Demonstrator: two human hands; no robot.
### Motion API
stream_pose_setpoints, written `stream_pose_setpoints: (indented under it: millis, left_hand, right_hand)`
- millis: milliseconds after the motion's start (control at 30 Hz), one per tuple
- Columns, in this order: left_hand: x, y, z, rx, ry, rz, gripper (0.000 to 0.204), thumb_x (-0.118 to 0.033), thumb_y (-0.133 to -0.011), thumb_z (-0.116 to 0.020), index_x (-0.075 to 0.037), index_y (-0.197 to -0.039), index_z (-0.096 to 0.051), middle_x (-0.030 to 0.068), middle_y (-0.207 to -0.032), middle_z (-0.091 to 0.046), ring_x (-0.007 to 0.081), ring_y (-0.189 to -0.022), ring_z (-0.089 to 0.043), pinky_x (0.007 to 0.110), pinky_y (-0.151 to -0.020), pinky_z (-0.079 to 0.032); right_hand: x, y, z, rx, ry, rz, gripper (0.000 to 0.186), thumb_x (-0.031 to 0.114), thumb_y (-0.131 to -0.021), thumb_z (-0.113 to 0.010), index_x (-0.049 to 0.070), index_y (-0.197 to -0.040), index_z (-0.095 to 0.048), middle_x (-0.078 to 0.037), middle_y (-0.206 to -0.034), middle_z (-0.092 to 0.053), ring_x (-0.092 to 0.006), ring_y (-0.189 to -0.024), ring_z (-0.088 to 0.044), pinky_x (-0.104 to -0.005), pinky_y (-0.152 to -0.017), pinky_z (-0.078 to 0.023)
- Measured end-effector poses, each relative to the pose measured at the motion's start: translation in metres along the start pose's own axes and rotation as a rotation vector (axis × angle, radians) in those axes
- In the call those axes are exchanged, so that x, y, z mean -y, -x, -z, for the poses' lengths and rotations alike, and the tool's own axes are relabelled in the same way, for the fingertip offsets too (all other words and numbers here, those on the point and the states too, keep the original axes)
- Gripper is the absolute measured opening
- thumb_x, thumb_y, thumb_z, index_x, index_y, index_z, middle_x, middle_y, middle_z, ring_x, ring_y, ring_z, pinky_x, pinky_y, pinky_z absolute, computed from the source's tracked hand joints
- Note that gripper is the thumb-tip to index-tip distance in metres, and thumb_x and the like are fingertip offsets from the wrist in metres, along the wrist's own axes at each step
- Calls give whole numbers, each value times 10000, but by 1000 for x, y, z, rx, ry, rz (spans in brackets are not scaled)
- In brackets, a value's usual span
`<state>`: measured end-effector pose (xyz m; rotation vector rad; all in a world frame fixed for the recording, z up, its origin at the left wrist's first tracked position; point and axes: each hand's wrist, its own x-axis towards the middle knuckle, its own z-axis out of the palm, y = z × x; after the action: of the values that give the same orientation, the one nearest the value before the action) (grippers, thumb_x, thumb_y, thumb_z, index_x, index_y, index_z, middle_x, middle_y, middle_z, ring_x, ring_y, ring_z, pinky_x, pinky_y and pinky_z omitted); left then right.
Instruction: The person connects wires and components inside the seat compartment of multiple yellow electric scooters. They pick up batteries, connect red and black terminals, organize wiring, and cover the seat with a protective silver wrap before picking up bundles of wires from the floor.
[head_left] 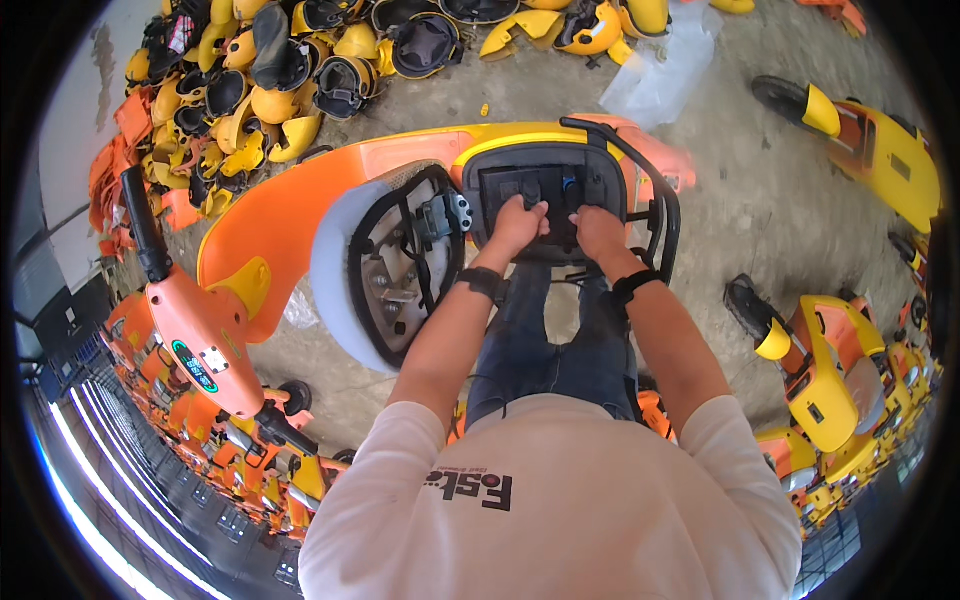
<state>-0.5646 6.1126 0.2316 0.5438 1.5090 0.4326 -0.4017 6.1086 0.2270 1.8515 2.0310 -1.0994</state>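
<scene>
One scooter seat tipped open left of the seat bin; black case still inside; hands curled, apart, hold unclear.

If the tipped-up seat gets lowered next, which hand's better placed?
Left, probably. The left hand is nearer the tipped-up seat; the right hand, over the right side of the black compartment, would likely have to reach across the left.

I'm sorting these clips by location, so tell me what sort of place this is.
Probably a shared-scooter depot or repair yard: an orange-and-yellow scooter has its seat tipped open, a heap of helmets lies beyond it, and more scooters stand to the right.
</scene>
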Motion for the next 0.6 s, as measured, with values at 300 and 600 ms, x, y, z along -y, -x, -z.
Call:
stream_pose_setpoints:
  millis: [300, 600]
  left_hand:
    - [1, 27, -20, -244, -667, 16, 479, -309, -801, -537, 67, -1088, -460, 251, -981, -569, 336, -973, -542, 380, -845, -412]
    - [-42, 267, 71, -99, -275, -241, 277, -286, -859, -513, -57, -1002, -574, 46, -888, -606, 131, -821, -573, 272, -720, -467]
  right_hand:
    - [9, 2, 22, 293, 62, 103, 241, 181, -785, -551, 9, -952, -574, -198, -972, -577, -336, -934, -544, -404, -790, -437]
    - [-11, 70, 208, 196, -708, 341, 306, 256, -830, -514, 22, -1017, -575, -80, -838, -604, -156, -812, -576, -275, -697, -454]
